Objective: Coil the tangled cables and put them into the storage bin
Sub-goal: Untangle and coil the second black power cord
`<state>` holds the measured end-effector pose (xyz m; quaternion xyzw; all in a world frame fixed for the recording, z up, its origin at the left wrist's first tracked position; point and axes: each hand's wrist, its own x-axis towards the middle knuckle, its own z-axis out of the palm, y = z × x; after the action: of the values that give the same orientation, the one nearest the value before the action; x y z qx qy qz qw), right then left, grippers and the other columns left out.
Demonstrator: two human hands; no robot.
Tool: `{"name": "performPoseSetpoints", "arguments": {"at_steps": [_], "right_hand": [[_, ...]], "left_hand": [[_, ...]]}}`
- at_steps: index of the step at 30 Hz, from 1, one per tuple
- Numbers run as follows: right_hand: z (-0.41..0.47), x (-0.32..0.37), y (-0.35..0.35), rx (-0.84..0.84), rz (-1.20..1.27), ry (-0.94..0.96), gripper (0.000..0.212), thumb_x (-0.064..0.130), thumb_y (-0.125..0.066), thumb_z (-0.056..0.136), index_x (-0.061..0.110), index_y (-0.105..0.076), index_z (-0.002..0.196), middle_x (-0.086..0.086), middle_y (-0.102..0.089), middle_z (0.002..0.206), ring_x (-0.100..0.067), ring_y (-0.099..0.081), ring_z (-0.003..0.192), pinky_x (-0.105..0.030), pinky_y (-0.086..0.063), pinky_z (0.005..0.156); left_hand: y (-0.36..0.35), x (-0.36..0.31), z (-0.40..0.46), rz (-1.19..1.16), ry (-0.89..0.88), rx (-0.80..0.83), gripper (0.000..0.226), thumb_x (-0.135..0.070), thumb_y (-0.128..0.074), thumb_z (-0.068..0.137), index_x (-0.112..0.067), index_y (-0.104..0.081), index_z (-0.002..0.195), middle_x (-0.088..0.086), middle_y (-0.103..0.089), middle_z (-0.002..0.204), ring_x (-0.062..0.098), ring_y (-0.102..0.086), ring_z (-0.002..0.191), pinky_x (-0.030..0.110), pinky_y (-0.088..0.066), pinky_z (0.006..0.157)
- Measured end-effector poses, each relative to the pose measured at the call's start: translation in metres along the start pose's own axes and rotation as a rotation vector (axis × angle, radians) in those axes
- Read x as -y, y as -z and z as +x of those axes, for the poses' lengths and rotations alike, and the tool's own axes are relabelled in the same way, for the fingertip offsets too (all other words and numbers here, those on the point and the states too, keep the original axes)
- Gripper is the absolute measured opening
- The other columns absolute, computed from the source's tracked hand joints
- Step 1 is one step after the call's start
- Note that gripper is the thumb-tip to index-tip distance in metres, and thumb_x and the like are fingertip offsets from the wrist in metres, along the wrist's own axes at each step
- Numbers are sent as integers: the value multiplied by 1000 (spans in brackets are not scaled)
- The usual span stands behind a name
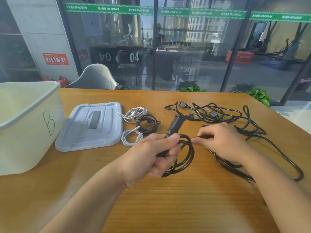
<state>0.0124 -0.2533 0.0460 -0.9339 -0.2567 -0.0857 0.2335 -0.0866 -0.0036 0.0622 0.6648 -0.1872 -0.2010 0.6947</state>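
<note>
Open wood low in the frame, clutter across the middle

The wooden table (168, 207) lies bare along the lower centre between the two forearms, and in a strip along its far edge. At left the storage bin (28, 125) stands tall, its grey lid (90, 126) flat just beside it. Small coiled cables (139, 123) fill the gap right of the lid. A tangle of black power cords (218, 113) spreads over the upper right, with loops trailing down the right side.

storage bin (25, 118) cut off at left edge, black cable (188, 153) partly hidden inside left hand (151, 153)
</note>
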Motion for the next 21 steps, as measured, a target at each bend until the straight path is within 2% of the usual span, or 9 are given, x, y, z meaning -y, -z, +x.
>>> {"name": "performPoseSetpoints", "arguments": {"at_steps": [2, 4, 7, 9, 12, 14, 17, 21], "right_hand": [[1, 2, 3, -167, -120, 26, 67, 98, -42, 75, 36, -62, 65, 14, -56, 47, -3, -54, 48, -22, -32, 52], [1, 7, 5, -303, -201, 47, 62, 92, -50, 78, 33, -60, 62, 15, -52, 43, 0, -53, 48, -19, -32, 49], [-3, 22, 6, -461, -244, 108, 61, 85, -57, 83, 28, -58, 61, 16, -48, 46, 1, -50, 50, -18, -30, 46], [-8, 35, 5, -505, -197, 143, 56, 78, -61, 85, 28, -56, 61, 16, -47, 46, 0, -50, 50, -20, -31, 46], [-15, 53, -2, -466, -58, 149, 44, 60, -70, 91, 28, -58, 63, 13, -50, 46, -8, -54, 48, -26, -41, 49], [-20, 64, -7, -378, 67, 132, 36, 48, -66, 96, 29, -62, 66, 14, -52, 48, -10, -56, 51, -18, -37, 51], [-24, 75, -12, -167, 263, 121, 29, 36, -56, 104, 32, -65, 76, 14, -56, 58, -8, -52, 52, -20, -34, 50], [-27, 81, -12, 4, 419, 123, 24, 33, -51, 105, 31, -65, 85, 6, -64, 70, -12, -59, 57, -35, -53, 56]], "left_hand": [[-2, 1, 2, 113, 5, -41, 49, -45, -45, 102, -4, -39, 76, 3, -22, 61, 15, -18, 51, 21, -21, 46], [-5, 3, 6, 216, 12, -98, 54, -46, -45, 104, 0, -34, 76, 7, -20, 66, 16, -19, 53, 20, -21, 46], [-10, 5, 9, 332, 41, -182, 52, -40, -43, 111, -13, -35, 68, 4, -25, 63, 15, -23, 53, 18, -24, 46], [-10, 8, 10, 365, 56, -236, 49, -38, -43, 111, -19, -36, 66, -3, -32, 58, 14, -26, 51, 18, -25, 46], [-8, 15, 11, 357, 91, -334, 46, -41, -45, 109, -19, -39, 69, -7, -37, 56, 11, -30, 49, 21, -26, 47], [-6, 19, 13, 341, 114, -414, 43, -43, -47, 108, -17, -42, 74, -7, -38, 57, 11, -31, 48, 21, -27, 47], [-3, 25, 16, 278, 102, -488, 43, -44, -45, 108, -17, -41, 75, -7, -36, 57, 11, -31, 48, 20, -27, 46], [-4, 22, 16, 146, 19, -483, 48, -49, -37, 109, -16, -47, 77, 0, -29, 65, 13, -25, 52, 22, -20, 52]]}}
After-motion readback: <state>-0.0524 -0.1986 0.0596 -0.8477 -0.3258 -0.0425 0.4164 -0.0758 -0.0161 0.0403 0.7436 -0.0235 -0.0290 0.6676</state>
